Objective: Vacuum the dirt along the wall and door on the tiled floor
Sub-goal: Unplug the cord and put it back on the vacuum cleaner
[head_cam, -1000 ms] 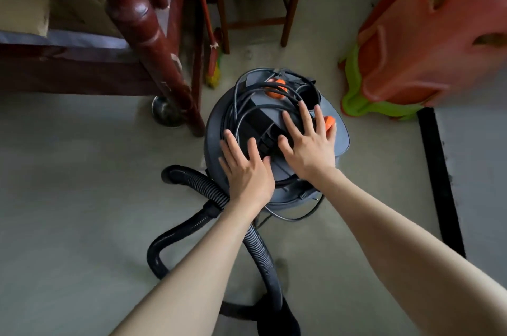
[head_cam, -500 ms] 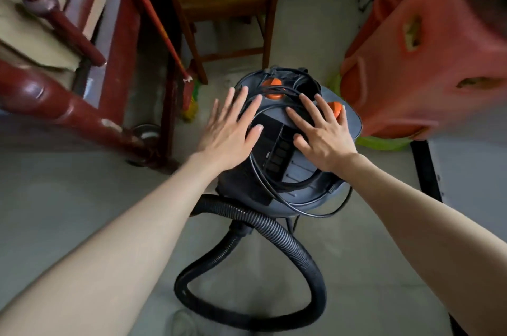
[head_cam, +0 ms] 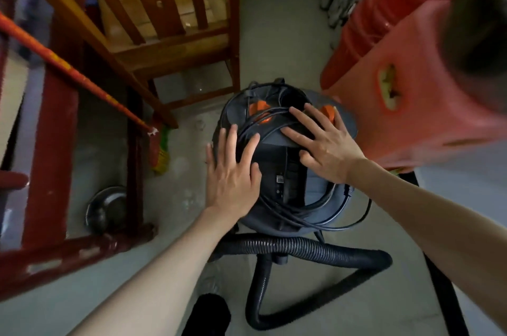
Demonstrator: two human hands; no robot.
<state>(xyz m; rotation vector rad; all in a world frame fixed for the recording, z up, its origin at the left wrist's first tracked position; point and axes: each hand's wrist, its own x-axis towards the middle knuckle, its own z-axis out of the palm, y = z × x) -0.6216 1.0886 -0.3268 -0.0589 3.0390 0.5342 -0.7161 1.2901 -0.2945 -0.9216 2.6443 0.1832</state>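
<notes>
Head view, looking down: a dark grey canister vacuum cleaner (head_cam: 285,168) stands on the pale floor (head_cam: 279,42), and everything else is placed from it. Both hands lie flat on its domed top with fingers straight and spread, gripping nothing. The left hand (head_cam: 233,173) presses on the left side of the lid, its fingertips touching the loops of black power cord (head_cam: 274,116) wound over the top. The right hand (head_cam: 321,140) rests on the right side of the lid, fingers laid across the same cord, its outer fingers just beside an orange clip (head_cam: 327,112) at the rim. A second orange part (head_cam: 260,113) shows under the cord near the far edge of the lid. One strand of cord hangs off the near right rim.

A black ribbed hose (head_cam: 315,250) runs across the floor just in front of the vacuum and loops round toward the camera. Beyond the vacuum to the left stands a wooden chair (head_cam: 175,44). Left of the vacuum a red-and-yellow broom handle (head_cam: 74,72) slants down to a broom head (head_cam: 162,154) near the canister. Farther left is dark red wooden furniture (head_cam: 52,143), with a metal bowl (head_cam: 105,206) on the floor beside it. Right of the vacuum, nearly touching it, are large red plastic pieces (head_cam: 411,88).
</notes>
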